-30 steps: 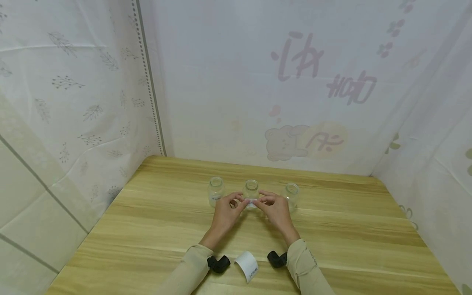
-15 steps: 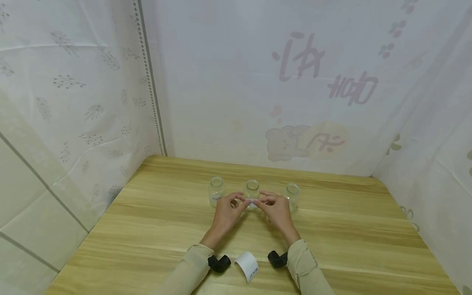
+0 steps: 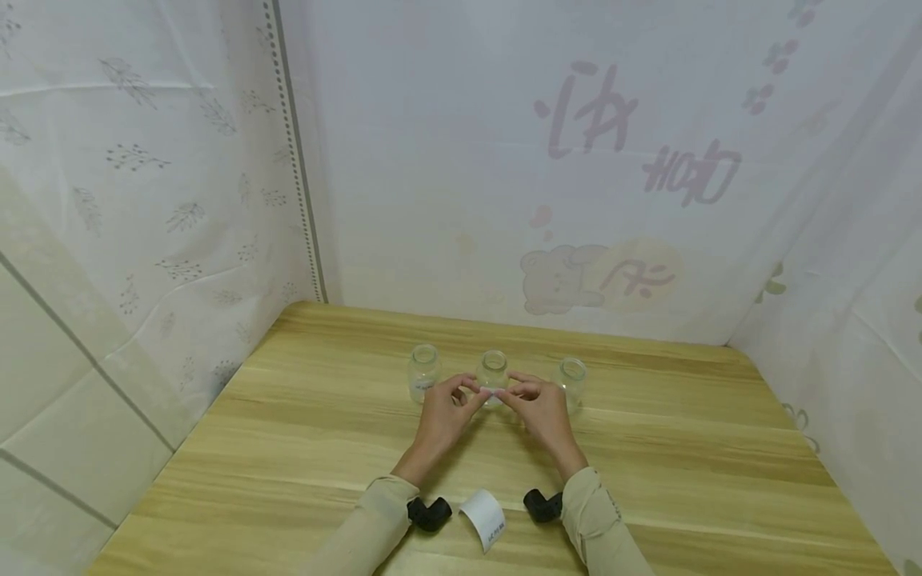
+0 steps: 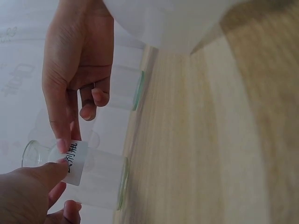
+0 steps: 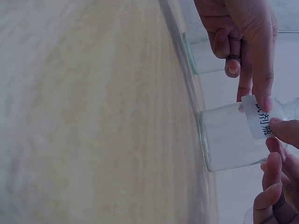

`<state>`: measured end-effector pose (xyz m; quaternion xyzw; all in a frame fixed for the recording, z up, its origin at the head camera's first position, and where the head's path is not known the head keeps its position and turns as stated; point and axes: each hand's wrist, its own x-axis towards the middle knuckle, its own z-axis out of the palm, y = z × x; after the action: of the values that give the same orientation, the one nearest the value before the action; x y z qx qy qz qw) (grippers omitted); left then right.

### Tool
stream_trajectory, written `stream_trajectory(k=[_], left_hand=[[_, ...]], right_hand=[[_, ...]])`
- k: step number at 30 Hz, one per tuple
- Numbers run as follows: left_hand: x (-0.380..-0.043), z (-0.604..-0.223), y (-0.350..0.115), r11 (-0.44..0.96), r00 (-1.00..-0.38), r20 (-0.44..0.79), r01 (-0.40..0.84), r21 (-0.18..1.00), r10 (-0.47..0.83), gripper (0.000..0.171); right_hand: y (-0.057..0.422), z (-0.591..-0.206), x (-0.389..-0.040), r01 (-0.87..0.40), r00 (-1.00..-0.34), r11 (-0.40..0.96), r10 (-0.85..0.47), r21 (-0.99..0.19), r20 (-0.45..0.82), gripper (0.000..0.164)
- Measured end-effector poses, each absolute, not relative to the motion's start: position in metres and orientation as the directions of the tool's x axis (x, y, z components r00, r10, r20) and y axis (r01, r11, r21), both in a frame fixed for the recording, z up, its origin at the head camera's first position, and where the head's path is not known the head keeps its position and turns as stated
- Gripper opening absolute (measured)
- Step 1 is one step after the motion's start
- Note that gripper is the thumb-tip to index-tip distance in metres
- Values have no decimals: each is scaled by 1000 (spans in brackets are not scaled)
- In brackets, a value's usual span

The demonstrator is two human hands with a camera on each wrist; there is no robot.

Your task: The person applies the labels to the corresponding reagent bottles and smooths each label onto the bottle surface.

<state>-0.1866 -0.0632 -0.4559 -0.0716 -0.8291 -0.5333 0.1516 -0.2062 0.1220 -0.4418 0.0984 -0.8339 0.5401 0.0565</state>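
Three clear glass jars stand upright in a row. At the front of the middle jar [image 3: 494, 364], a small white label [image 4: 77, 163] with black handwritten characters lies close against the glass. My left hand [image 3: 448, 410] pinches one end of this label, its thumb on the written face. The other end is pinched by my right hand [image 3: 536, 412], thumb also on the front. Remaining fingers of both hands curl beside the jar. In the right wrist view the label [image 5: 256, 122] overlaps the jar body, and the thumbs cover part of the writing.
The left jar [image 3: 423, 370] bears a similar written label; the right jar [image 3: 571, 380] is partly behind my right hand. A curled white paper [image 3: 484, 516] with writing lies between my forearms. Black angled pieces [image 3: 430, 514] sit at both sleeves. Patterned cloth [image 3: 432, 160] hangs behind the wooden table [image 3: 684, 448].
Both hands stay almost in place at the middle jar. The label between the thumbs shows narrower in the head view than a second ago.
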Motion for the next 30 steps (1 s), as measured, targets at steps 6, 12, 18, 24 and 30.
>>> stream_trajectory(k=[6, 12, 18, 24, 30], left_hand=[[-188, -456, -63, 425, -943, 330, 284, 860, -39, 14], [-188, -455, -64, 426, -941, 337, 296, 855, -23, 13], [-188, -453, -67, 396, -942, 336, 309, 865, 0, 14], [-189, -454, -69, 377, -944, 328, 312, 872, 23, 12], [-188, -455, -69, 370, -948, 318, 304, 878, 25, 10]], right_hand=[[122, -442, -207, -231, -973, 397, -100, -888, 208, 18], [123, -443, -208, -227, -974, 385, -99, -894, 204, 17], [124, -443, -208, -215, -977, 362, -98, -907, 192, 15], [125, -442, -210, -195, -980, 345, -95, -918, 172, 12], [127, -441, -209, -159, -986, 308, -92, -938, 137, 15]])
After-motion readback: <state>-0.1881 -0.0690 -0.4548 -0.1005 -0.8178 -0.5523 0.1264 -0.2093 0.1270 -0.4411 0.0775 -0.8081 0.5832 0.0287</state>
